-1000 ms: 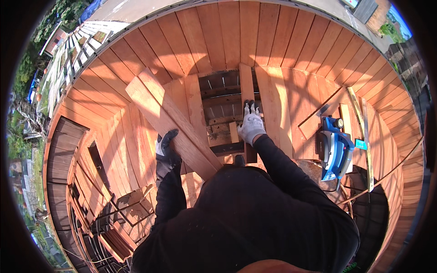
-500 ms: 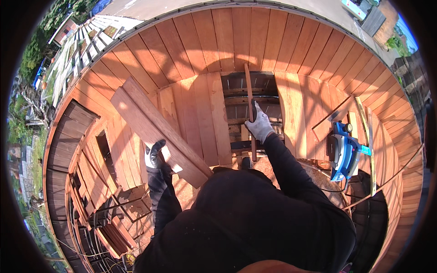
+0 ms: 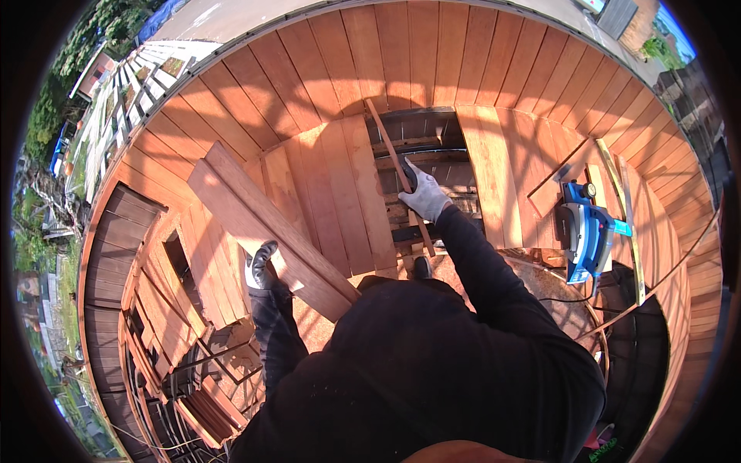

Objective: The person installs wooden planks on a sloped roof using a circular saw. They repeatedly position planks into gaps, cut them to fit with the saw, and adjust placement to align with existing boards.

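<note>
My left hand [image 3: 261, 266], in a white and dark glove, grips the near edge of a wide reddish plank [image 3: 251, 212]. The plank slants from upper left down to my body. A lengthwise step runs along it, and I cannot tell whether it is two boards together. My right hand [image 3: 426, 194], gloved too, is closed round a narrow wooden strip [image 3: 387, 140]. That strip lies aslant over a gap in the planking, its far end by the gap's far left corner. Dark crosswise members [image 3: 421, 133] show inside the gap.
A blue corded power tool [image 3: 590, 231], seemingly an electric planer, rests on the right near a long pale strip [image 3: 629, 224]. Curved planking [image 3: 428, 58] rings me. Loose boards [image 3: 207, 415] are piled at lower left. Dark openings [image 3: 637, 363] lie at lower right.
The narrow strip has swung from nearly straight to a slant, its far end now further left. My right hand has shifted slightly left and away from me. The left hand keeps hold of the plank.
</note>
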{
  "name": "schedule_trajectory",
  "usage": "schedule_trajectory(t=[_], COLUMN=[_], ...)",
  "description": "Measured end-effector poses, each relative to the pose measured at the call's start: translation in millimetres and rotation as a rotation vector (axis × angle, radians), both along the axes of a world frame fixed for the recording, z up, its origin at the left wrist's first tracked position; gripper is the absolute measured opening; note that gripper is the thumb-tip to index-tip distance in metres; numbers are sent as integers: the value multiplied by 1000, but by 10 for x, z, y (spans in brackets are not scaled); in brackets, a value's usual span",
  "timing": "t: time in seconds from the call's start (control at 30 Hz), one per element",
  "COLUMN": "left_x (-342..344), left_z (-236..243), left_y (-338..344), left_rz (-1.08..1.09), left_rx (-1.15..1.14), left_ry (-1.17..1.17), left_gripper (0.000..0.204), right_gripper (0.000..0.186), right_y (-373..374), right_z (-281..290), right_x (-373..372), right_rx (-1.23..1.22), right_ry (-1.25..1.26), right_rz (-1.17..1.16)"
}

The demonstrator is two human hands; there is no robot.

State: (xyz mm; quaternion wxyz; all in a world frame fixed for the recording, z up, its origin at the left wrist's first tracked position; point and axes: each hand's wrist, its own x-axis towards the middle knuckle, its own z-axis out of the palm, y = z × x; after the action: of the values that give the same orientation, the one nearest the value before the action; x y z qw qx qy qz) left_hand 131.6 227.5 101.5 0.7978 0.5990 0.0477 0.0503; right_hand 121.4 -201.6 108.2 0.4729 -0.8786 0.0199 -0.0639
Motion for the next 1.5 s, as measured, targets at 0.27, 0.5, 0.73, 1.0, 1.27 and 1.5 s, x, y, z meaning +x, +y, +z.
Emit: schedule_trajectory(t=[0.27,0.5,0.73,1.0,1.27,1.5], left_x=[14,-61,64,172,1,155], left_z=[141,649,166,-68,836,355], left_y=[-51,-502,-188,43,-656,-366], left_rz=[29,13,27,-52,-18,-116], left_rx=[-33,-104,-70,-62,-32,-70], left_ry=[27,176,131,14,176,270], left_gripper=[22,52,34,35,47,45], right_gripper=[83,77,86,75,76,81], right_y=[-92,-373,-468,-608,-581,-424], right_z=[457,-38,-60,-69,-114,9], right_x=[-468,-342,-270,-411,-329,-211], right_rx=[-429,-958,-1000,-816,-832,-858], right_ry=[130,407,439,234,371,554], right_rz=[-104,-218,-172,-166,-281,-333])
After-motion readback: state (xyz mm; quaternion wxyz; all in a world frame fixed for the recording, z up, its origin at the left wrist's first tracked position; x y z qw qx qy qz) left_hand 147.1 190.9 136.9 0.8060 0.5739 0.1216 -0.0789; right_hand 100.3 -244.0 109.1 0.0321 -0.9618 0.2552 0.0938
